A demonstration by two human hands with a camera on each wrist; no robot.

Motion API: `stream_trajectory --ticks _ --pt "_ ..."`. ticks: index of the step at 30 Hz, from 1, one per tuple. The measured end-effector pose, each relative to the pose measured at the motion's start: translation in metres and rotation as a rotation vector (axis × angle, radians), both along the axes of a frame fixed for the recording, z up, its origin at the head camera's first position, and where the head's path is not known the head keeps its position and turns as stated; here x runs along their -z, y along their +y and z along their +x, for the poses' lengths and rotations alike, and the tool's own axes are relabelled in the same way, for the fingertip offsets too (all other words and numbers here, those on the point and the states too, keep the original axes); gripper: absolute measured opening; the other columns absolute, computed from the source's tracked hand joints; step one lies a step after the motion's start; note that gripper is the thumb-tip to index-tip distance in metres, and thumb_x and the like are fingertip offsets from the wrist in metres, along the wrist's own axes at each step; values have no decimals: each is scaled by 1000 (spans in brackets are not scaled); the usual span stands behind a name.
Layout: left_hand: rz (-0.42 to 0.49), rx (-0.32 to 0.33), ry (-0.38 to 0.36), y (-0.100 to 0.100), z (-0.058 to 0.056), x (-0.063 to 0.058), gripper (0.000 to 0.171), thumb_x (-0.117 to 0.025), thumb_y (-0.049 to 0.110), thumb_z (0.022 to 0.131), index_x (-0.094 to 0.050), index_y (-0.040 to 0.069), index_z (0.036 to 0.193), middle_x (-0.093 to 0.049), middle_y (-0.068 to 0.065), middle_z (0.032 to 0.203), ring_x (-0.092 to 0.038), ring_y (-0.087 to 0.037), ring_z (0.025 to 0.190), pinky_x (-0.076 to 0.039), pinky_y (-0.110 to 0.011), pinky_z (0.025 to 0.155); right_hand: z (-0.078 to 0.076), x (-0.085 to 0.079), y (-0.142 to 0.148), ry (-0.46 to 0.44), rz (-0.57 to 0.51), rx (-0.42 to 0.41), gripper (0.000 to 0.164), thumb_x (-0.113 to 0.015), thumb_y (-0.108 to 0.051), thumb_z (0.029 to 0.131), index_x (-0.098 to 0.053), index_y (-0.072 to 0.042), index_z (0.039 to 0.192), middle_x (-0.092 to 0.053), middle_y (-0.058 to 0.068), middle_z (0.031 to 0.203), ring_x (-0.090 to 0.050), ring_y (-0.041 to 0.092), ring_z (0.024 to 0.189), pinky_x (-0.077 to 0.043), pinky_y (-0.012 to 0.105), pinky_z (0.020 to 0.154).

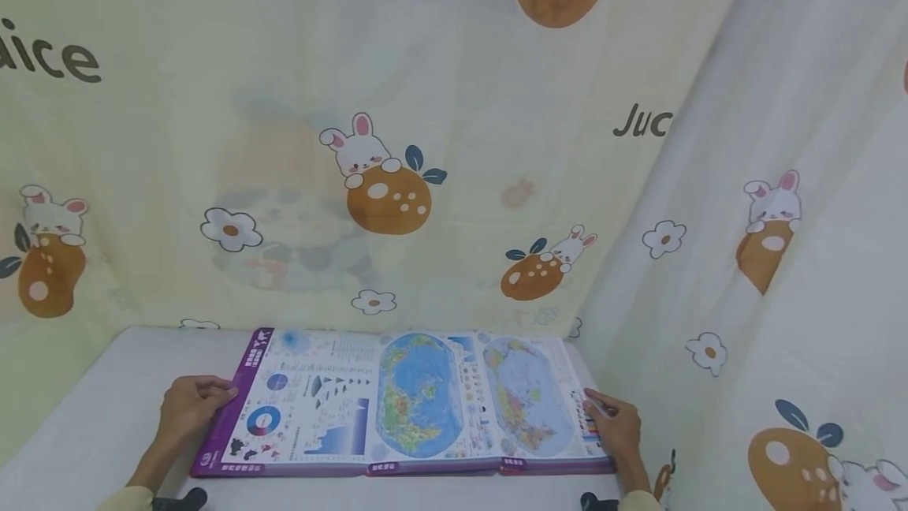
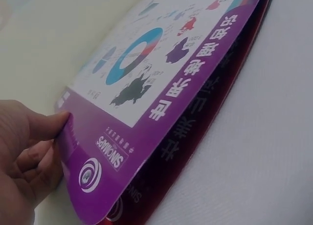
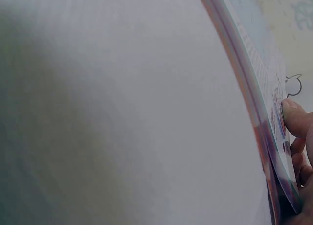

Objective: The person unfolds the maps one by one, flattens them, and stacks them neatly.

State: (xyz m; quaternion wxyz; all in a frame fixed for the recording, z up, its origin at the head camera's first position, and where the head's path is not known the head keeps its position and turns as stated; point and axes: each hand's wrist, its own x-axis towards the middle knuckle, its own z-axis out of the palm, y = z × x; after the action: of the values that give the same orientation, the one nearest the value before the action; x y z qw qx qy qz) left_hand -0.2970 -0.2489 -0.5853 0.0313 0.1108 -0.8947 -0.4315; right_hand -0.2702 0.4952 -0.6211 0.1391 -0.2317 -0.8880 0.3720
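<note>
A folding map chart [image 1: 347, 369] with a purple border lies unfolded across the white table, its panels showing two oval world maps, charts and graphs. My left hand [image 1: 187, 408] pinches its left purple edge. In the left wrist view, the thumb of that hand [image 2: 29, 151] presses on the purple margin [image 2: 105, 132] with the other fingers underneath; this edge is raised above a dark red layer. At the opposite end, my right hand [image 1: 619, 426] grips the right edge. The right wrist view shows the right thumb [image 3: 296, 118] on top of the layered panels [image 3: 244, 78].
The white tabletop [image 1: 85, 416] extends around the chart. Behind it hangs a pale curtain [image 1: 454, 274] printed with rabbits, orange fruit and flowers, and another curtain panel [image 1: 801, 353] hangs close on the right. Black straps [image 1: 180, 500] show at the wrists.
</note>
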Motion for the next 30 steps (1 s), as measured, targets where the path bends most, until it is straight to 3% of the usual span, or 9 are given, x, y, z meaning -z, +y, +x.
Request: stream_trajectory --ticks 3,9,14,19,25,28,30 --pt "-16 -35 16 1 2 0 34 -80 14 95 -75 -13 114 -81 -22 88 -70 -22 73 -47 -28 63 -3 2 -2 -20 -30 2 37 -76 -19 101 -73 -14 138 -66 28 145 -60 30 107 -43 27 78" --pt "-102 -100 98 12 4 2 30 -80 13 95 -77 -13 109 -77 -17 79 -64 -20 63 -44 -28 58 -3 2 -3 -22 -47 30 38 -76 -16 101 -72 -14 138 -65 27 149 -61 39 123 -45 41 96" --pt "-182 -169 173 26 4 6 28 -83 14 92 -78 -10 105 -78 -24 85 -68 -29 65 -40 -33 61 4 -2 -1 -10 -58 35 40 -77 -16 100 -71 -12 139 -63 30 150 -59 42 128 -44 46 101" --pt "-167 -216 201 34 5 8 31 -85 14 91 -76 -10 109 -77 -32 101 -70 -38 78 -39 -37 68 9 0 8 -35 -103 36 52 -78 -18 101 -62 -14 151 -61 27 147 -52 34 122 -42 36 95" --pt "-142 -223 191 38 4 4 31 -85 14 91 -76 -10 110 -77 -33 105 -70 -42 84 -38 -39 71 10 4 17 -20 -170 107 65 -81 -25 99 -55 -12 157 -60 12 117 -49 18 96 -41 23 73" --pt "-136 -220 177 37 5 1 33 -85 15 92 -76 -9 113 -77 -33 108 -71 -44 89 -40 -40 72 11 3 19 -33 -258 124 70 -78 -39 101 -52 -12 161 -65 17 123 -56 23 103 -48 30 83" --pt "-122 -219 177 35 6 1 34 -84 16 94 -76 -9 114 -77 -33 109 -72 -46 91 -41 -41 73 12 2 21 -53 -335 119 75 -71 -51 104 -46 -13 164 -64 23 146 -61 35 127 -52 43 105"
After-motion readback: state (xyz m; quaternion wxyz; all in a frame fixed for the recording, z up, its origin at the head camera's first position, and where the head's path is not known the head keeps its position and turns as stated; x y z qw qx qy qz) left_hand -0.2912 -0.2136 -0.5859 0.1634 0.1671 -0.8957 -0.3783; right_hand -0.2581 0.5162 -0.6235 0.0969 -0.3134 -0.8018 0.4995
